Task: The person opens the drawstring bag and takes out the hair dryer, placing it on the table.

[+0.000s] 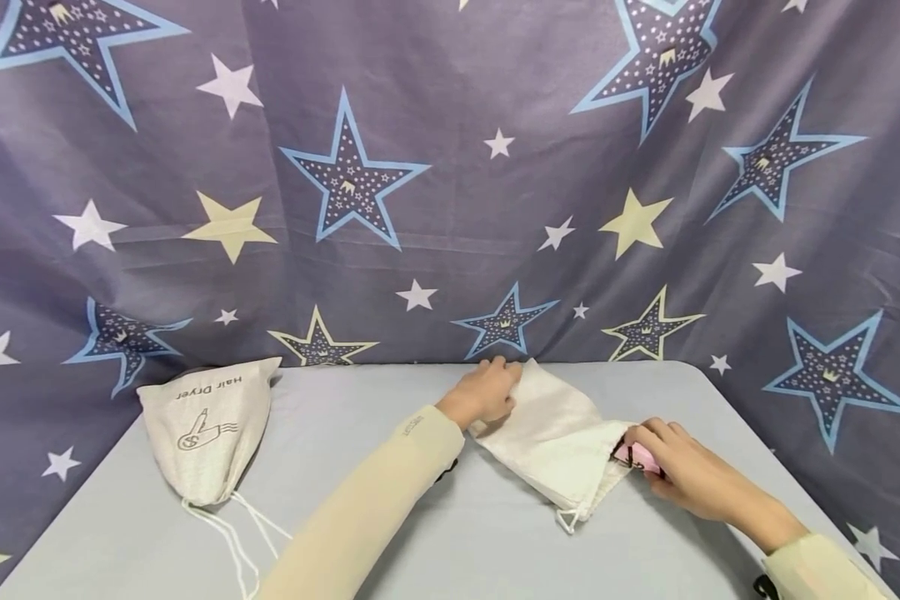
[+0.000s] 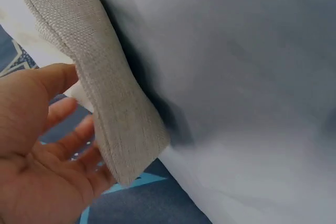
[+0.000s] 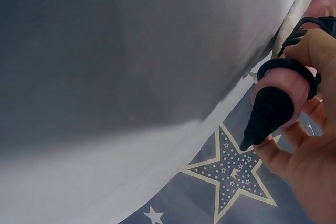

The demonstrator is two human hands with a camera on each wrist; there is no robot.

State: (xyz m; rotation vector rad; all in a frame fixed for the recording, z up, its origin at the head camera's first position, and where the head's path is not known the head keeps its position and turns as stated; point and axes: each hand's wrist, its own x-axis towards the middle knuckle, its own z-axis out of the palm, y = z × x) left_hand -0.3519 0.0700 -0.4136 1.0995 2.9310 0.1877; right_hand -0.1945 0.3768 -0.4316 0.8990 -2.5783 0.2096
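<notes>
A cream cloth drawstring bag point(image 1: 551, 429) lies on the right half of the table, its mouth toward the right. My left hand point(image 1: 487, 392) holds the bag's far left corner; in the left wrist view the thumb lies at the cloth edge point(image 2: 113, 93) and the fingertips go behind it. At the mouth, my right hand point(image 1: 686, 471) grips a pink hair dryer point(image 1: 641, 457), whose remaining part is hidden by the bag and hand. The right wrist view shows its pink handle end point(image 3: 286, 85) with a black tapered cord sleeve point(image 3: 268, 114) and black cord looped around.
Another cream drawstring bag point(image 1: 206, 425), printed "Hair Dryer" with a dryer drawing, lies at the table's left, its white strings point(image 1: 232, 542) trailing toward the near edge. A star-patterned curtain point(image 1: 450, 183) hangs behind and beside the pale table point(image 1: 510, 554).
</notes>
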